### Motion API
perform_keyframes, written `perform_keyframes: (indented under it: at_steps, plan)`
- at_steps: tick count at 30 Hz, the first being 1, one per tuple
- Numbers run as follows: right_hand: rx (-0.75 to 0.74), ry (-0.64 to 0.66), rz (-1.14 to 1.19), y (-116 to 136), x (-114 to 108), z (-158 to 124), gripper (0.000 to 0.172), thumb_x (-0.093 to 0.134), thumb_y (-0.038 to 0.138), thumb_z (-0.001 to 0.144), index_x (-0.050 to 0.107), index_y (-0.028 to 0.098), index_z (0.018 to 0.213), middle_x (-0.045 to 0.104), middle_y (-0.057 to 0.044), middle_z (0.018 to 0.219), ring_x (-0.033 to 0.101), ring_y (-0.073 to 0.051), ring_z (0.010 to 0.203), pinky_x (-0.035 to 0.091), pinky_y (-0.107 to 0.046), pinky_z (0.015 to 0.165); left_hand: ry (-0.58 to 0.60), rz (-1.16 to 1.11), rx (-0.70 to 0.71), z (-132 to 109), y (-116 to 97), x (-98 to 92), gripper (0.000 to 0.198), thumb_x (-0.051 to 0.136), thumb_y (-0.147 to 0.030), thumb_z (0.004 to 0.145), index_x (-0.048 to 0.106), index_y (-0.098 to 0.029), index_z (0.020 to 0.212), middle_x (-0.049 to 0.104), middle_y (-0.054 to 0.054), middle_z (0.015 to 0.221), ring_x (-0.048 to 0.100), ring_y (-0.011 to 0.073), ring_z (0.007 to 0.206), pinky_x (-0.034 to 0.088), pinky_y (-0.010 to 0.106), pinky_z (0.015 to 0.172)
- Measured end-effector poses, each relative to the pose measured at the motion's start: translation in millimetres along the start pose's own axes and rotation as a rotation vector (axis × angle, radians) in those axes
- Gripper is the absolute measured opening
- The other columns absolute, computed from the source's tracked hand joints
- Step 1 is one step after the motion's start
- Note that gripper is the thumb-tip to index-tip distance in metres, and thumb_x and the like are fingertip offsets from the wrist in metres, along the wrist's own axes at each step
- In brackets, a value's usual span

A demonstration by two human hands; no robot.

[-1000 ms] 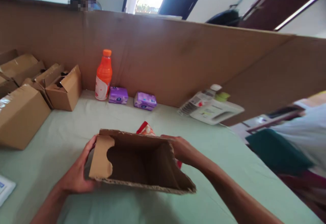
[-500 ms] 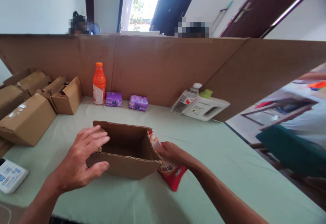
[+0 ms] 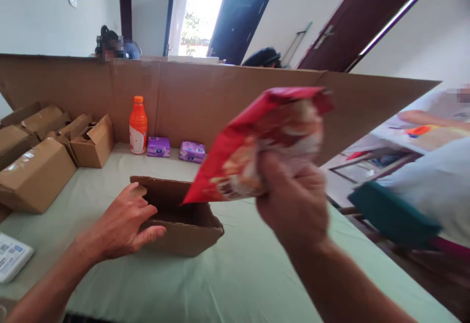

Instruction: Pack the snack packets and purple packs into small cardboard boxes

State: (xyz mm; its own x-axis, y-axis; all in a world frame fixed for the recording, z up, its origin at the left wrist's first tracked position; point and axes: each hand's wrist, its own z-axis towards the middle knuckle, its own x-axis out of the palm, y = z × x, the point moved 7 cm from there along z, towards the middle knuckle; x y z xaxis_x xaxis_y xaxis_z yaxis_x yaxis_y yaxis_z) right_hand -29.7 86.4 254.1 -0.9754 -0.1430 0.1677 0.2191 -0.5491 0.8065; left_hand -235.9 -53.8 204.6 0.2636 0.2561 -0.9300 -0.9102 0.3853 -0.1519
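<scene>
My right hand [image 3: 293, 200] is closed round a red snack bag [image 3: 235, 161], held up in the air to the right of the box; the bag is slightly blurred. Its lower left corner reaches over the rim of an open cardboard box [image 3: 183, 239]. The inside of this box that I can see is bare brown cardboard. At the box's left end is my left hand [image 3: 123, 220], fingers loosely bent and apart, thumb stretched out in front of the near wall. It covers the left edge, so I cannot tell how firmly it touches.
An orange bottle [image 3: 138, 126] and two purple packs, one a purple tissue pack [image 3: 158, 147], stand along the cardboard partition [image 3: 91, 80]. Several cardboard boxes [image 3: 40, 173] fill the left side. A white packet [image 3: 12, 257] lies front left. Other people are beyond the partition and at right.
My right hand has lifted the snack bag from beside the box's right end, up and to the right. The bag now hides the clear bottle and white jug. My left hand's fingers have bent more.
</scene>
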Motion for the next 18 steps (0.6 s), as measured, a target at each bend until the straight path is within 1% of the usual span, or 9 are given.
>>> perform_keyframes:
  at_steps: [2,4,7,9,11,13,16,18]
  plan:
    - [-0.034,0.193,-0.094,-6,37,-14,0.018,0.072,0.038,0.083,0.072,0.02,0.085,0.076,-0.003,0.084,0.071,-0.019,0.072,0.059,-0.03,0.063,0.002,0.072,-0.003,-3,0,2.2,0.045,0.045,-0.05,0.1,0.069,-0.018,0.079,0.07,0.006,0.073,0.065,0.0265,0.087,0.041,0.058,0.109]
    - [-0.096,0.373,-0.248,-13,59,-27,0.014,0.068,0.033,0.085,0.073,0.02,0.081,0.075,-0.002,0.08,0.068,-0.017,0.069,0.057,-0.028,0.063,-0.022,0.158,0.002,-7,2,2.6,0.047,0.045,-0.05,0.1,0.065,-0.018,0.072,0.066,0.006,0.067,0.064,0.0276,0.088,0.041,0.058,0.109]
    - [-0.203,0.651,-0.476,-21,72,-42,0.019,0.058,0.029,0.09,0.075,0.021,0.088,0.077,-0.005,0.091,0.069,-0.019,0.077,0.056,-0.03,0.072,-0.13,0.23,0.027,-18,6,-1.0,0.045,0.043,-0.046,0.101,0.064,-0.018,0.072,0.064,0.006,0.066,0.064,0.0276,0.089,0.045,0.056,0.106]
    - [-0.245,0.835,-0.634,-25,77,-49,0.023,0.053,0.027,0.094,0.075,0.021,0.091,0.077,-0.006,0.095,0.07,-0.019,0.081,0.054,-0.029,0.076,-0.247,0.218,0.048,-26,7,-4.8,0.041,0.043,-0.043,0.101,0.065,-0.017,0.077,0.063,0.005,0.068,0.063,0.0249,0.083,0.047,0.054,0.103]
    - [-0.253,1.01,-0.805,-29,85,-55,0.026,0.049,0.026,0.096,0.074,0.02,0.092,0.077,-0.007,0.096,0.07,-0.019,0.082,0.052,-0.028,0.075,-0.383,0.185,0.059,-34,8,-8.4,0.034,0.046,-0.038,0.1,0.066,-0.016,0.082,0.062,0.003,0.069,0.061,0.0212,0.075,0.049,0.05,0.1]
    - [-0.234,1.158,-0.968,-36,99,-62,0.027,0.049,0.027,0.097,0.074,0.019,0.09,0.077,-0.008,0.094,0.07,-0.02,0.08,0.048,-0.028,0.069,-0.487,0.151,0.054,-40,9,-9.2,0.025,0.05,-0.032,0.098,0.065,-0.016,0.086,0.061,0.003,0.07,0.058,0.0191,0.071,0.051,0.047,0.097]
    - [-0.188,1.353,-1.122,-52,127,-73,0.028,0.054,0.031,0.097,0.076,0.019,0.085,0.077,-0.009,0.087,0.07,-0.023,0.075,0.044,-0.028,0.063,-0.539,0.093,0.045,-43,10,-5.2,0.014,0.054,-0.026,0.094,0.065,-0.017,0.093,0.063,0.004,0.075,0.059,0.0198,0.075,0.053,0.044,0.093]
    - [-0.165,1.466,-1.134,-61,144,-81,0.025,0.059,0.03,0.094,0.077,0.018,0.082,0.077,-0.009,0.082,0.071,-0.024,0.074,0.044,-0.028,0.062,-0.545,0.056,0.03,-43,11,-2.6,0.011,0.055,-0.024,0.092,0.064,-0.019,0.096,0.064,0.005,0.078,0.059,0.0208,0.079,0.054,0.044,0.092]
